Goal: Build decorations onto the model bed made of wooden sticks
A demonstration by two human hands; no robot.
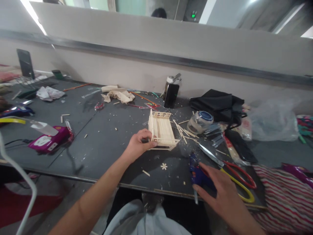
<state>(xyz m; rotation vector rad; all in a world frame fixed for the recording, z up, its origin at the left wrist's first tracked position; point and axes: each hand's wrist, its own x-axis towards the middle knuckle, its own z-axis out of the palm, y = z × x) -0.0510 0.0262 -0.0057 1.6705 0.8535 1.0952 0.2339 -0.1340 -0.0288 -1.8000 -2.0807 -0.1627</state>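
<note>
A miniature bed made of pale wooden sticks [162, 127] stands on the dark table, with slats and a low rail at each end. My left hand [140, 143] is closed in a pinch on its near left corner. On the right, near the table's front edge, a dark blue glue gun [197, 174] lies between the thumb and fingers of my right hand [220, 186]. A clear glue stick [196, 197] sticks out towards me. My palm hides part of the gun. Between the hands lies a small star-shaped piece of sticks [164, 166].
Red-and-yellow-handled scissors [234, 174] lie right of the glue gun. Loose wooden sticks [182, 130] and a blue-lidded jar [200, 121] are beside the bed. A phone [171, 95] leans behind it. A purple glue gun [50, 140] lies left; striped cloth [281, 192] lies right.
</note>
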